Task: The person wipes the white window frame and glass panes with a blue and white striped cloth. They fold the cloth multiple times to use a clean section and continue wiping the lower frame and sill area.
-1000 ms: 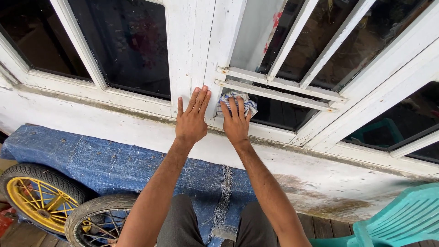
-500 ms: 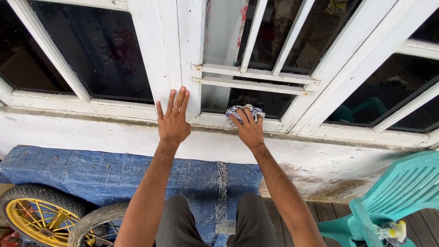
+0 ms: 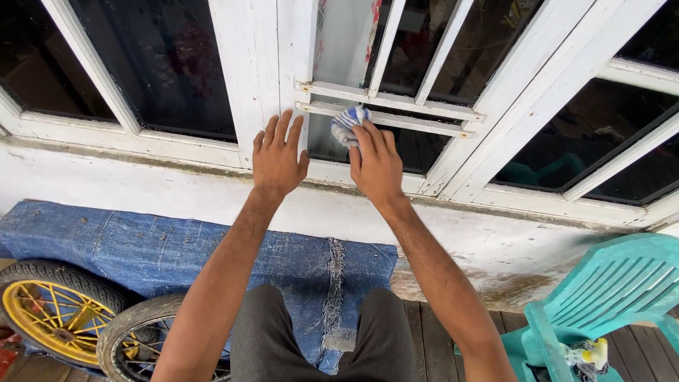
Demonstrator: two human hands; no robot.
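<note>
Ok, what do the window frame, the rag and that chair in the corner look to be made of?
The window frame looks like wood under white paint, matte, worn and grimy in places. The rag under the right hand seems a soft woven cloth, white with blue stripes, bunched in folds. The chair looks like moulded plastic, turquoise with a slight sheen and a slatted back.

Soft, even daylight lights the scene brightly, casting only faint shadows. The window panes stay dark with dim reflections. Focus is sharp; edges bend slightly.
</note>
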